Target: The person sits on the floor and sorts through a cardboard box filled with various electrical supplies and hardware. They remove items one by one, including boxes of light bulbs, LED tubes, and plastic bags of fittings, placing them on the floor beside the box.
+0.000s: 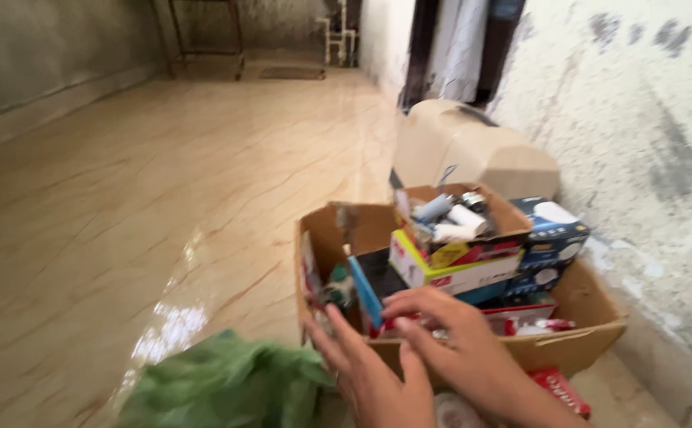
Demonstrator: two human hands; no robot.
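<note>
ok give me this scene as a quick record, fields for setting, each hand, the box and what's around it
setting: glossy marbled floor beside a stained wall
left hand: fingers spread at the near edge of the cardboard box
right hand: reaching into the box, fingers on small packets; grip unclear
box contents: a smaller open carton of pale tubes, a yellow and white pack, a blue pack
nearby: green cloth, red packet, beige rounded item behind

brown cardboard box (583,329); green cloth (219,384); veined beige floor (124,198)
</note>
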